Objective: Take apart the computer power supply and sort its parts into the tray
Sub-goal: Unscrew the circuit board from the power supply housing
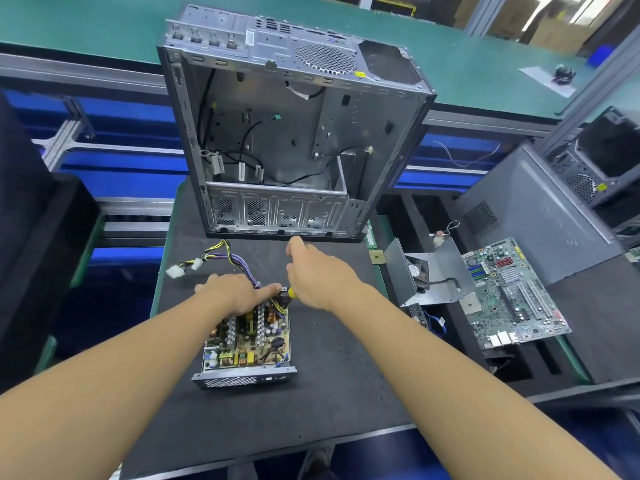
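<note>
The opened power supply [247,344] lies on the dark mat, its circuit board with coils and capacitors exposed in the metal base. Its bundle of coloured cables [214,258] with white plugs trails off to the upper left. My left hand [235,294] rests on the far end of the board, where the cables leave it, fingers spread over it. My right hand [318,275] grips a tool with a yellow and black handle [290,292], its tip at the board's far right corner, right beside my left thumb.
An empty computer case [287,140] lies open just beyond my hands. To the right, a black foam tray [519,368] holds a green motherboard [512,296], a bent metal cover with a fan [429,271] and a small chip [376,257]. A grey side panel [533,216] leans farther right.
</note>
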Available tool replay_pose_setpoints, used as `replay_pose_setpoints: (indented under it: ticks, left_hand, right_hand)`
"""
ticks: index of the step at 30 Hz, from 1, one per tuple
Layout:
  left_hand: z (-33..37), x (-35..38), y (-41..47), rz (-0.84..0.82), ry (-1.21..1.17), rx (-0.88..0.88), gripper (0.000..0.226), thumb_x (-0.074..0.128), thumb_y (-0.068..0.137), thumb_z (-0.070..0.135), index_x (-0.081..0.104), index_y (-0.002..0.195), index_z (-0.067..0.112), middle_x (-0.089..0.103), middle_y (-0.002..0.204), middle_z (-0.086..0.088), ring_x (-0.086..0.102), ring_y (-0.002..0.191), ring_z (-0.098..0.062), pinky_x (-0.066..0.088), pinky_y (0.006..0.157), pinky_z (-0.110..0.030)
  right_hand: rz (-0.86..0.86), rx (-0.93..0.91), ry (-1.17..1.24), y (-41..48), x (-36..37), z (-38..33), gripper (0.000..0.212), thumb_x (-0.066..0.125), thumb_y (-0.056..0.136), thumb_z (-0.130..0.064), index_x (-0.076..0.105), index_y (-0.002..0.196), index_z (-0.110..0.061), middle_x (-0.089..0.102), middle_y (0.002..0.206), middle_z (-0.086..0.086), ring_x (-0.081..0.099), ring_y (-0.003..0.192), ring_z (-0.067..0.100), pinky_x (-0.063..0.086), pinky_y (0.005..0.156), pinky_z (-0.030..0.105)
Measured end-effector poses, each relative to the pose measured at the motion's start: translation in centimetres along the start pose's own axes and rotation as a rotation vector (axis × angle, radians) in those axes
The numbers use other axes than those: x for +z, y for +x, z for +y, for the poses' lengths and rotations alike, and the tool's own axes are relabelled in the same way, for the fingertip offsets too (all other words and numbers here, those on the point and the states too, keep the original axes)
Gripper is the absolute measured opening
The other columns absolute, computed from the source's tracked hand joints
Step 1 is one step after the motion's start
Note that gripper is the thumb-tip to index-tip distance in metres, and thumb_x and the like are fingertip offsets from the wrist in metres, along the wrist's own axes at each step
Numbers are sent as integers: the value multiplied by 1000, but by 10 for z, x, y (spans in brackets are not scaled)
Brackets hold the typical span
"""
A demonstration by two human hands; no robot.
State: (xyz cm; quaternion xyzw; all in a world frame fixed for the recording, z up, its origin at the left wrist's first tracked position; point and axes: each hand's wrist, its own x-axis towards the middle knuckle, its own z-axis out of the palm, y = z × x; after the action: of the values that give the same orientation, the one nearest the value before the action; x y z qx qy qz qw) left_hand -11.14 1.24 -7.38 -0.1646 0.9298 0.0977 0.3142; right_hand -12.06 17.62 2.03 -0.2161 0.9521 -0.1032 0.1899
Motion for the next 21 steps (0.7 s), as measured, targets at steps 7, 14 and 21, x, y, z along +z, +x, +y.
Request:
replay_pose_setpoints:
  ticks: [7, 14, 21]
  left_hand:
    - [1, -1, -2, -4, 8, 3, 108, 21, 70, 98, 55, 133, 17, 55, 138, -6, 42, 133, -32, 39, 106, -44]
    - [0, -2, -3, -7, 11, 24, 106, 20, 70, 98, 57, 136, 24, 55, 139, -6, 42, 134, -34, 38, 107, -46]
    - [1, -2, -4, 1, 8, 19, 108, 21, 70, 98, 56, 135, 20, 56, 138, -6, 42, 134, -32, 39, 107, -45]
  right_hand:
    - [-55, -25, 116, 1, -4, 4, 35, 56, 89, -25, 40, 120, -20, 36, 116, 0, 37, 117, 26, 45, 89, 46]
    - [-3, -4, 57, 2, -1, 5, 24, 36, 105, -35, 38, 119, -15, 54, 116, 11, 55, 94, 35, 47, 80, 46]
    - [-30, -54, 87, 1, 2, 13, 26, 59, 91, -30, 44, 112, -23, 44, 117, 0, 38, 111, 23, 46, 85, 42]
